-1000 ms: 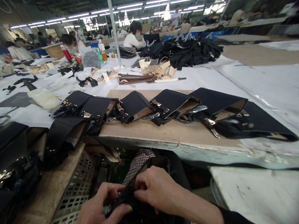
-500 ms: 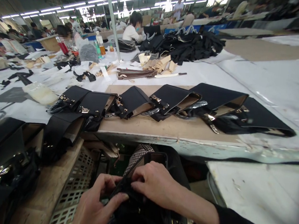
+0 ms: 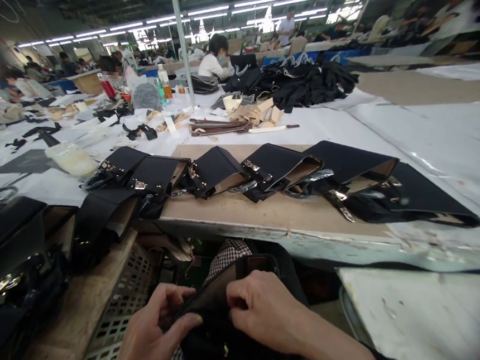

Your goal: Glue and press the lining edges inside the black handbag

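A black bag (image 3: 227, 324) with a tan-brown lining and small gold fittings rests on my lap, its opening facing up. My left hand (image 3: 155, 326) pinches the bag's left edge between thumb and fingers. Over the opening, my right hand (image 3: 264, 308) has its fingers curled, gripping the black material at the rim. The fingertips of that hand are partly hidden by the bag. Checkered fabric (image 3: 229, 254) shows behind the bag.
Black bags with gold clasps (image 3: 215, 172) line the table edge (image 3: 285, 237). More bags (image 3: 106, 219) lie on a wooden board at left, above a plastic crate (image 3: 122, 298). A white surface (image 3: 421, 313) stands at right. People work farther back.
My right hand has moved slightly right and down along the bag's opening, where more lining shows. My left hand keeps its hold. The whole view has shifted a little.
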